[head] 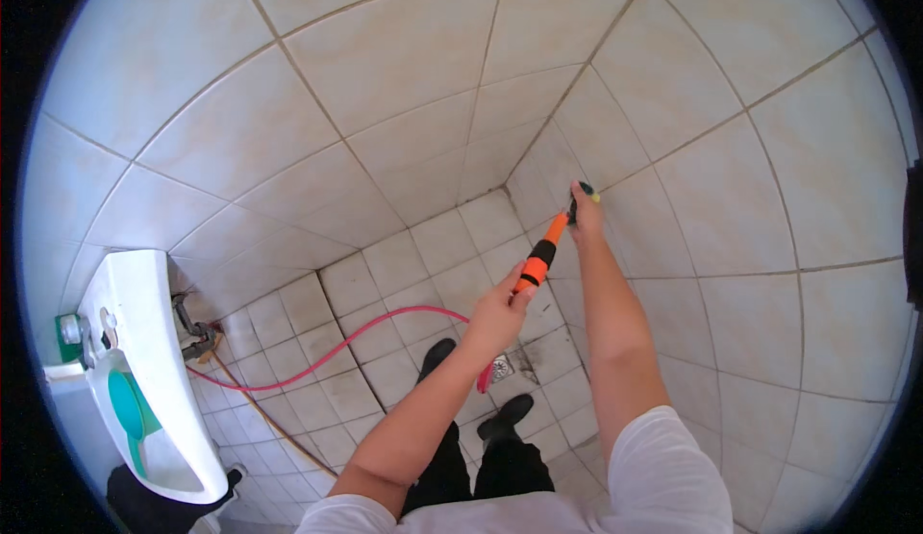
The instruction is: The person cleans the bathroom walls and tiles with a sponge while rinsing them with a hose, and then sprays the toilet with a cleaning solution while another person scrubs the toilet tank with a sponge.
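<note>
My left hand [499, 314] is closed around an orange and black hose nozzle [537, 263], which points up and to the right. A pink hose [346, 343] runs from near the sink's pipes across to the area under my left hand. Just beyond the nozzle tip, my right hand [588, 213] grips a small dark green and yellow object [585, 189], perhaps a scrub sponge, beside the tiled right wall [613, 123]. The fingers cover much of it. Whether water comes out of the nozzle cannot be told.
At left a white sink [144, 318] holds a teal dipper [126, 397]. Drain pipes [191, 328] and a brown hose [274, 426] lie beside it. A floor drain [500, 368] is near my black boots [508, 415]. Dark cloth [155, 501] hangs below the sink.
</note>
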A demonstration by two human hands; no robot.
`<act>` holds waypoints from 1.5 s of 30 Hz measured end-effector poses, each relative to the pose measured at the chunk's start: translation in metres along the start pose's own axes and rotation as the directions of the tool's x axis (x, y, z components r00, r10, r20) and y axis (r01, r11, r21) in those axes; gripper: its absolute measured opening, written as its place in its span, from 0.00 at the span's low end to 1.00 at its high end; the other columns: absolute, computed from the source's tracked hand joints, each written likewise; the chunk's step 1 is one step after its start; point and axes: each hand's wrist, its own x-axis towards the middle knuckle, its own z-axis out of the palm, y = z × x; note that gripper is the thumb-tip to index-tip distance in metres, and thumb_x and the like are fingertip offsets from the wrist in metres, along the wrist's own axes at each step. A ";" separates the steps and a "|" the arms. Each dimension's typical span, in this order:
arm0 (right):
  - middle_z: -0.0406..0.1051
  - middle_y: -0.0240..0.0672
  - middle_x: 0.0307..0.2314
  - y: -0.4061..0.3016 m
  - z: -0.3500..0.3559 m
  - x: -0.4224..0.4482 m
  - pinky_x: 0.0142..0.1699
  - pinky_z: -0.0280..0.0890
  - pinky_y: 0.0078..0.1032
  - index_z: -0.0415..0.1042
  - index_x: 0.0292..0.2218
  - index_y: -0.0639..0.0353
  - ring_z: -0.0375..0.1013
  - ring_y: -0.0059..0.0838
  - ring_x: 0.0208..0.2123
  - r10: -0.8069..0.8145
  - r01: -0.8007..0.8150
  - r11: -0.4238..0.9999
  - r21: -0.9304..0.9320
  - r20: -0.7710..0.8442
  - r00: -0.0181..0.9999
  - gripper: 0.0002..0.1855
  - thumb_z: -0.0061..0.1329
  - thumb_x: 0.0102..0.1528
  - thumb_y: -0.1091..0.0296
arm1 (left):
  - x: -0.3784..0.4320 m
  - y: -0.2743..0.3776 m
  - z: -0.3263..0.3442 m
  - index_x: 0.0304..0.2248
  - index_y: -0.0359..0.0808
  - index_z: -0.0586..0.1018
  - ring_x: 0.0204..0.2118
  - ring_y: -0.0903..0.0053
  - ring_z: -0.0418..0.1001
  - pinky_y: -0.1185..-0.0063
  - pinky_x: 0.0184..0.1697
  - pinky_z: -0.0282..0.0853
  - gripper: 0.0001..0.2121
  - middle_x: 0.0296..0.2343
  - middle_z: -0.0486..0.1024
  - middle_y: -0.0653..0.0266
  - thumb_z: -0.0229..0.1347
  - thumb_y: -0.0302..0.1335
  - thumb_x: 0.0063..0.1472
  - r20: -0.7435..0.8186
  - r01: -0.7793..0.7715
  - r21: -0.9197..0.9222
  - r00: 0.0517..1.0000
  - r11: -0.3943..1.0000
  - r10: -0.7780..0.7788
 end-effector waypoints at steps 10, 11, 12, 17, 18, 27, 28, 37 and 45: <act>0.65 0.33 0.23 0.005 -0.007 -0.034 0.18 0.58 0.21 0.65 0.34 0.65 0.65 0.23 0.19 0.089 -0.114 0.932 -0.345 -0.089 0.992 0.14 0.49 0.50 0.64 | -0.033 -0.004 -0.022 0.53 0.43 0.61 0.16 0.85 0.59 0.83 0.20 0.58 0.23 0.16 0.64 0.67 0.48 0.33 0.58 -0.103 -0.121 0.137 0.985 0.983 0.136; 0.65 0.33 0.23 -0.005 -0.006 -0.033 0.18 0.58 0.21 0.65 0.34 0.65 0.65 0.23 0.19 0.082 -0.106 0.935 -0.337 -0.086 0.993 0.14 0.49 0.50 0.64 | -0.036 0.020 -0.036 0.53 0.41 0.60 0.17 0.84 0.62 0.83 0.21 0.60 0.23 0.17 0.66 0.67 0.48 0.33 0.59 -0.071 -0.058 -0.051 0.996 0.997 0.055; 0.67 0.38 0.26 -0.018 -0.001 -0.034 0.26 0.60 0.26 0.62 0.39 0.67 0.66 0.28 0.24 0.000 -0.056 0.849 -0.525 -0.107 0.994 0.20 0.49 0.49 0.63 | -0.042 0.050 -0.051 0.54 0.38 0.59 0.17 0.82 0.64 0.82 0.22 0.61 0.24 0.18 0.67 0.66 0.48 0.33 0.59 -0.028 0.014 -0.234 0.999 0.972 -0.021; 0.64 0.52 0.38 -0.108 0.085 -0.065 0.46 0.58 0.34 0.52 0.50 0.71 0.64 0.44 0.40 -0.566 0.490 0.692 -0.531 0.023 0.824 0.35 0.50 0.48 0.58 | -0.085 0.151 -0.112 0.54 0.43 0.58 0.14 0.90 0.54 0.87 0.15 0.51 0.24 0.15 0.59 0.74 0.48 0.33 0.60 -0.141 -0.157 -0.421 0.984 0.893 0.107; 0.62 0.55 0.41 -0.138 0.113 -0.076 0.49 0.56 0.33 0.50 0.51 0.71 0.62 0.46 0.44 -0.626 0.578 0.675 -0.458 0.059 0.778 0.37 0.50 0.48 0.57 | -0.093 0.159 -0.125 0.55 0.43 0.58 0.13 0.90 0.53 0.87 0.14 0.50 0.23 0.15 0.59 0.74 0.48 0.32 0.60 -0.174 -0.194 -0.502 0.977 0.843 0.121; 0.30 0.57 0.56 -0.152 0.323 -0.188 0.60 0.26 0.43 0.36 0.57 0.69 0.25 0.58 0.58 -0.895 0.897 0.121 -0.425 0.344 0.284 0.35 0.37 0.55 0.65 | -0.172 0.165 -0.183 0.54 0.44 0.57 0.11 0.91 0.49 0.90 0.12 0.46 0.21 0.14 0.58 0.72 0.43 0.26 0.62 -0.360 -0.359 -0.655 0.922 0.665 0.144; 0.32 0.56 0.56 -0.117 0.319 -0.200 0.61 0.28 0.41 0.37 0.57 0.69 0.28 0.55 0.59 -0.825 0.910 0.056 -0.410 0.494 0.274 0.34 0.36 0.56 0.64 | -0.175 0.165 -0.189 0.54 0.44 0.57 0.11 0.91 0.49 0.90 0.12 0.46 0.21 0.14 0.59 0.72 0.43 0.26 0.61 -0.335 -0.343 -0.653 0.930 0.676 0.148; 0.40 0.51 0.56 -0.163 0.341 -0.172 0.61 0.37 0.35 0.40 0.56 0.70 0.36 0.42 0.60 -0.923 0.814 0.375 -0.444 -0.096 0.373 0.28 0.30 0.58 0.68 | -0.176 0.163 -0.223 0.55 0.44 0.57 0.11 0.91 0.50 0.90 0.13 0.47 0.22 0.14 0.59 0.72 0.45 0.28 0.61 -0.182 -0.200 -0.654 0.978 0.729 0.105; 0.42 0.56 0.54 -0.156 0.331 -0.170 0.59 0.44 0.36 0.51 0.53 0.68 0.43 0.52 0.56 -0.865 0.783 0.486 -0.388 -0.087 0.494 0.26 0.38 0.52 0.74 | -0.154 0.178 -0.220 0.54 0.43 0.57 0.11 0.91 0.50 0.90 0.13 0.47 0.22 0.14 0.59 0.73 0.46 0.31 0.61 -0.090 -0.144 -0.583 0.990 0.800 0.112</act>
